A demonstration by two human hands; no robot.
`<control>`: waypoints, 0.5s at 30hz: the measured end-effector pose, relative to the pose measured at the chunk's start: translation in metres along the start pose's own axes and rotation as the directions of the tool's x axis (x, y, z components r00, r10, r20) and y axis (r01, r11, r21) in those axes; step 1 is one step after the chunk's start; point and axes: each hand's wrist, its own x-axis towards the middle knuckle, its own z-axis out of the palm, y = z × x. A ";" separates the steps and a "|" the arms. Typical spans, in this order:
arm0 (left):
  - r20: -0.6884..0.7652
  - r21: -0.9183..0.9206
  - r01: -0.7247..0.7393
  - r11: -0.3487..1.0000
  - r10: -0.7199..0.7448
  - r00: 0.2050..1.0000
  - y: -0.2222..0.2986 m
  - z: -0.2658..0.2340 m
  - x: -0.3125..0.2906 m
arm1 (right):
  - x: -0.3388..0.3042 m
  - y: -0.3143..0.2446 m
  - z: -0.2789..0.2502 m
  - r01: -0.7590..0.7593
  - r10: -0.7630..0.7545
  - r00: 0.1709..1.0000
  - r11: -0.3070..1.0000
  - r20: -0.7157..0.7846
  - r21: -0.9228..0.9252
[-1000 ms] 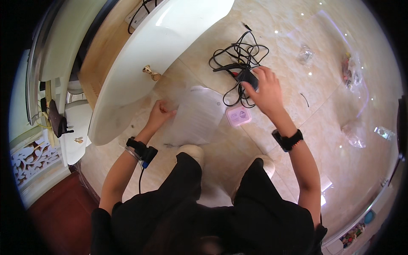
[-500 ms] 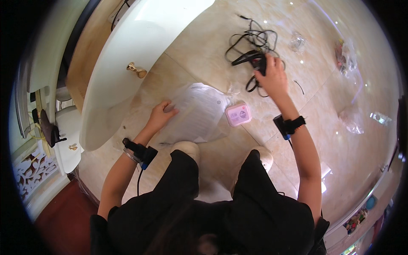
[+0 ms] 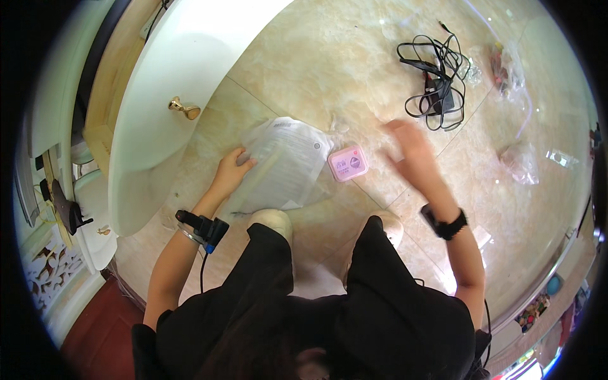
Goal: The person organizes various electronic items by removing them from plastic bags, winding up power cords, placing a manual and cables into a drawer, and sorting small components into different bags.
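My left hand [image 3: 232,173] is at the left edge of a translucent plastic bag [image 3: 278,168] with printed sheets inside. Its thumb and fingers are apart, and I see nothing held in them. To the right of the bag, a small pink box [image 3: 348,163] with rounded corners lies on the floor. My right hand [image 3: 413,152], blurred by motion, hangs to the right of the box with its fingers apart and nothing in them. Beyond it rests a tangled black cable [image 3: 437,63] with a black power adapter [image 3: 441,99] on the floor.
A white curved cabinet door [image 3: 161,76] with a gold knob [image 3: 183,108] stands at the left. Crumpled clear plastic bags [image 3: 520,163] lie on the tiled floor [image 3: 304,69] at the right. A shelf with small colourful things [image 3: 533,311] is at the lower right.
My right hand has let go of the black cable and adapter, which now lie farther right, and has drawn back toward me. My left hand has stayed beside the plastic bag.
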 end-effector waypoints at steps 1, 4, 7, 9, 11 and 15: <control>0.012 0.001 -0.006 1.000 0.006 1.000 -0.002 0.000 0.001 | 0.002 -0.023 0.010 0.034 -0.055 0.985 0.991 0.164 0.126; 0.022 -0.003 -0.030 1.000 0.030 0.999 -0.005 0.001 0.004 | 0.002 -0.050 0.033 0.059 -0.077 0.952 0.996 0.295 0.069; 0.011 -0.009 -0.040 0.999 0.040 0.999 0.000 0.000 0.002 | 0.002 -0.051 0.048 0.104 -0.100 0.956 0.995 0.275 -0.002; 0.038 -0.044 -0.003 0.999 0.005 0.999 0.001 0.000 0.002 | 0.004 -0.044 0.047 0.132 -0.127 0.965 0.991 0.231 -0.007; -0.011 -0.034 -0.029 0.999 0.028 1.000 0.004 0.002 0.001 | 0.009 -0.035 0.041 0.106 -0.101 0.975 0.994 0.199 -0.016; -0.024 -0.056 -0.097 0.994 0.096 0.995 0.003 0.007 0.005 | 0.020 -0.009 0.028 0.118 -0.121 0.967 0.993 0.224 0.027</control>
